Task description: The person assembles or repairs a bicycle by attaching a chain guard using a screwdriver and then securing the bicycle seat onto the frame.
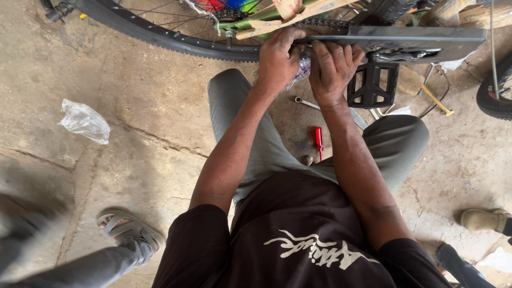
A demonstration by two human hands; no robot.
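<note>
— The floor?
— Cracked concrete floor (160,122). Both hands meet at the flat grey chain guard (416,37).
— Fingers?
— The left hand (278,58) curls over its edge; the right hand (332,69) grips clear crumpled plastic (302,70), mostly hidden.

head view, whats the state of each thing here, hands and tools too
left hand: gripping the bike frame by the chain
right hand: fingers curled on the grey chain guard
pedal: black, hanging below the guard
rear wheel: tyre on, resting on the floor
red screwdriver: lying on the floor, untouched
spanner: lying on the floor, untouched
plastic bag: crumpled on the floor
</note>
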